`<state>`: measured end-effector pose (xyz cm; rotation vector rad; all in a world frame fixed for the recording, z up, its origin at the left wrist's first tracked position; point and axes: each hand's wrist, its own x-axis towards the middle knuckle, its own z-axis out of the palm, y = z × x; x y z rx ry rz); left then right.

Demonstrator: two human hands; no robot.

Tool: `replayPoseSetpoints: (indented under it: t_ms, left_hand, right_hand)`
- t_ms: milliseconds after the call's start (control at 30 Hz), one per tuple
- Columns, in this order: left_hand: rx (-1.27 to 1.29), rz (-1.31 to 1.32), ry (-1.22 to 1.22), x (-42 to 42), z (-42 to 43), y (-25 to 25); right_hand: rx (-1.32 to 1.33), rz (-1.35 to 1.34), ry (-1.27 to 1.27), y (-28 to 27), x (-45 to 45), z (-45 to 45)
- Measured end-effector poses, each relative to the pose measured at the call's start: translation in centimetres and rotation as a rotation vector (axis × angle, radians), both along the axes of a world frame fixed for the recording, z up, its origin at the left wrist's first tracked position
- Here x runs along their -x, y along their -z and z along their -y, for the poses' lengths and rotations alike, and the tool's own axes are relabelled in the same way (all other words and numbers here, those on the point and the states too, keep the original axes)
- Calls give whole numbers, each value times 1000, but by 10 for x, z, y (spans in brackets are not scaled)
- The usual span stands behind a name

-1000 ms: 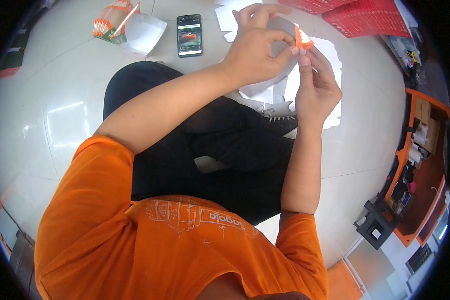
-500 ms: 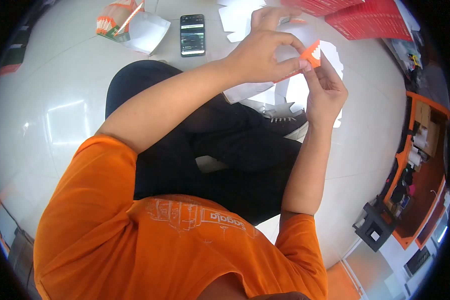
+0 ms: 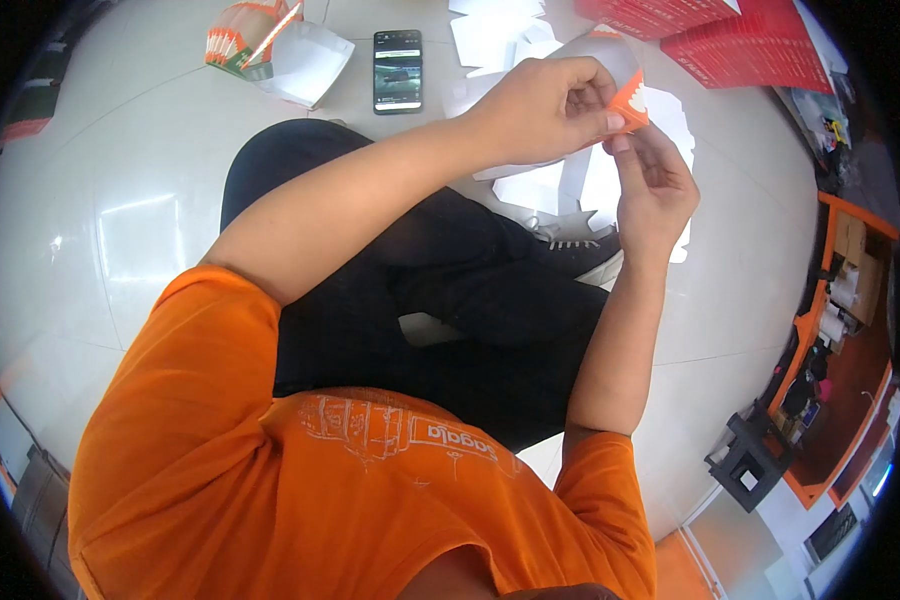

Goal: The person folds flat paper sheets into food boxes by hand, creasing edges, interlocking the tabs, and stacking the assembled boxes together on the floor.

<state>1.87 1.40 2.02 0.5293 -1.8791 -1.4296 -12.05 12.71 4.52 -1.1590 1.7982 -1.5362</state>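
Two hands, one carton (image 3: 620, 60). Left hand (image 3: 550, 110) has curled in its spread fingers, pinching the orange corner; hold looks closer. Right hand (image 3: 658, 195) bent just below, grip unclear. Carton over white sheets (image 3: 530, 190).

A smartphone (image 3: 398, 72) lies screen up on the tiled floor (image 3: 710, 310). At the floor's right side, an orange shelf unit (image 3: 858, 375) holds cardboard (image 3: 850, 238) and white rolls (image 3: 843, 292), beside a black frame-like object (image 3: 748, 455).

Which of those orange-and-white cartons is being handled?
The carton in the left hand, with the right hand at its orange corner. The nested cartons sit on the floor, left of the phone.
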Motion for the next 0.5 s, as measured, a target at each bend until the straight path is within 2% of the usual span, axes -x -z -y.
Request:
replayPoseSetpoints:
  t_ms: [167,267,500]
  left_hand:
    - [12,12,-80,3,1,6]
    - [-154,-28,-34,4,1,3]
    - [-247,-40,-13,2,3,5]
  right_hand:
    - [18,-3,-49,0,1,-1]
    - [44,1,-62,-1,-2,0]
    - [29,-8,-64,-2,-2,-1]
